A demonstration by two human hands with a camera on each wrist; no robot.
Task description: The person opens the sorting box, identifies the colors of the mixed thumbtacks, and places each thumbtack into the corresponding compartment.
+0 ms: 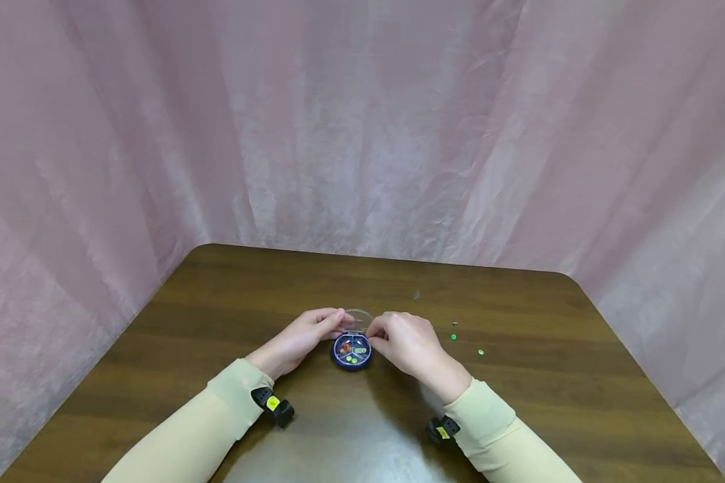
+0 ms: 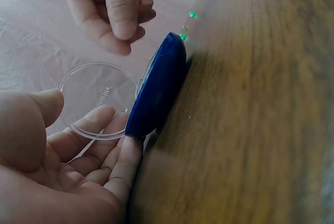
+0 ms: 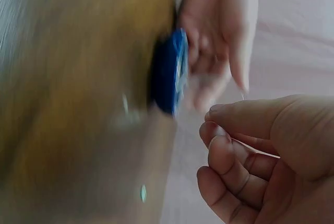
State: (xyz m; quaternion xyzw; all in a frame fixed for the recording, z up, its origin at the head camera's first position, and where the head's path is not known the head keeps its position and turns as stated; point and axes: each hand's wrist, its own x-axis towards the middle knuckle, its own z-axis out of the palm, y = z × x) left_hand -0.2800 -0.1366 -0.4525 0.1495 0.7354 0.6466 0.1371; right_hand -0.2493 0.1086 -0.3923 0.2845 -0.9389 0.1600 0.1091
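The round blue case point(image 2: 162, 88) sits on the desk point(image 1: 519, 295) between the two sets of fingers, just beside the left ones and near the right ones; its clear lid point(image 2: 99, 96) stands raised, with the left hand point(image 1: 305, 337) curled about its edge, thumb at the rim and other fingers behind; the right hand point(image 1: 407, 342) has its thumb and forefinger drawn narrow near the case's edge, though I cannot tell whether they pinch something small. Filling looks well along, judging by the compartments: red-orange pieces point(image 1: 346, 347) lie in the one closer to the left fingers, pale green pieces point(image 1: 360, 350) in the one closer to the right fingers, and yellow-green pieces point(image 1: 352, 359) in the one farthest from the lid; what appears left is the few loose green pieces point(image 1: 453, 337) on the desk, apart from the right fingers on their outer side, at least three of them; the lid is not yet down, so closing the case presumably remains too.
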